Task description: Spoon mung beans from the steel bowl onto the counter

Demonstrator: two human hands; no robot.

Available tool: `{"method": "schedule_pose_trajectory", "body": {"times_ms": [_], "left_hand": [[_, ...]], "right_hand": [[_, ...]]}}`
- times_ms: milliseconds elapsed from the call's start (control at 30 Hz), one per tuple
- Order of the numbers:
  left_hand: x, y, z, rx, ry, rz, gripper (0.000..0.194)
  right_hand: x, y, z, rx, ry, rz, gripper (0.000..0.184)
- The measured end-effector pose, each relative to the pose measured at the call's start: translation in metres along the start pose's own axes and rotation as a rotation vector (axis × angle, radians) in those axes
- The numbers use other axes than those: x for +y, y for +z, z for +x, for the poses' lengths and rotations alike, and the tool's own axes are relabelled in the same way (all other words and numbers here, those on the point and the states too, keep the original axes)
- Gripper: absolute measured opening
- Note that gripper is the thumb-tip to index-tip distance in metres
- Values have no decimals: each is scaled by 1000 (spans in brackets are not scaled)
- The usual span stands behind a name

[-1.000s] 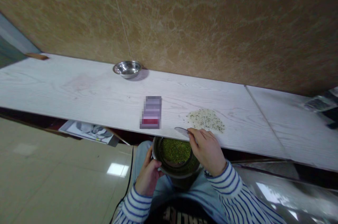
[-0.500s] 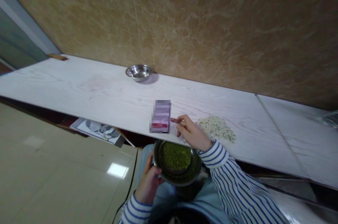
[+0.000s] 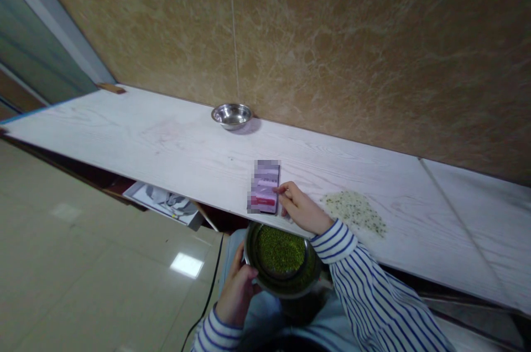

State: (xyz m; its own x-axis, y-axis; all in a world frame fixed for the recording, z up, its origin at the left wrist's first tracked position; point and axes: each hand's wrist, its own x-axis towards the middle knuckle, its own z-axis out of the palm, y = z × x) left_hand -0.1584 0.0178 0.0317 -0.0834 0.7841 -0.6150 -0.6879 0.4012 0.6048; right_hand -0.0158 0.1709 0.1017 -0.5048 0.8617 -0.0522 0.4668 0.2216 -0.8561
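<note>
My left hand point(image 3: 238, 291) is closed on the left rim of a metal bowl point(image 3: 305, 284) with green beans point(image 3: 280, 249) in it, held over my lap below the table edge. My right hand point(image 3: 301, 208) is over the table, fingers pinched on a thin metal utensil, mostly hidden; I cannot make out its exact kind. Its tip and my fingertips are at the right side of a phone point(image 3: 265, 180), whose lit screen is partly pixelated. Right of that hand lies a spread pile of white grains mixed with green beans point(image 3: 354, 212).
A small steel bowl point(image 3: 232, 116) stands at the back of the white table point(image 3: 186, 147), near the marbled wall point(image 3: 332, 53). Beneath the front edge, an open drawer point(image 3: 166, 202) holds papers. A black cable point(image 3: 207, 296) runs down beside my leg.
My right hand has moved left with the utensil, from near the grain pile to the phone. My left hand keeps hold of the bowl. The view has turned slightly left.
</note>
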Motion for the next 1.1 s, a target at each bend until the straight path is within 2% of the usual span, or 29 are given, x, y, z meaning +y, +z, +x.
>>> {"method": "schedule_pose_trajectory", "body": {"times_ms": [300,533,667,800,933,1100], "left_hand": [[-3,2,1,3,-15,-9,80],[-4,5,0,-2,-28,5,79],[-6,7,1,-29,-31,23,77],[-10,13,4,-59,-79,27,69],[-16,22,7,-62,-87,10,60],[-20,31,11,-48,-59,22,62]], "right_hand": [[-4,0,-10,-48,14,-41,14],[-3,-10,-12,107,6,30,13],[-3,-23,-35,249,1,14,14],[10,-38,-67,411,33,19,19],[27,-52,-102,529,110,-11,28],[37,-65,-134,640,159,-48,32]]}}
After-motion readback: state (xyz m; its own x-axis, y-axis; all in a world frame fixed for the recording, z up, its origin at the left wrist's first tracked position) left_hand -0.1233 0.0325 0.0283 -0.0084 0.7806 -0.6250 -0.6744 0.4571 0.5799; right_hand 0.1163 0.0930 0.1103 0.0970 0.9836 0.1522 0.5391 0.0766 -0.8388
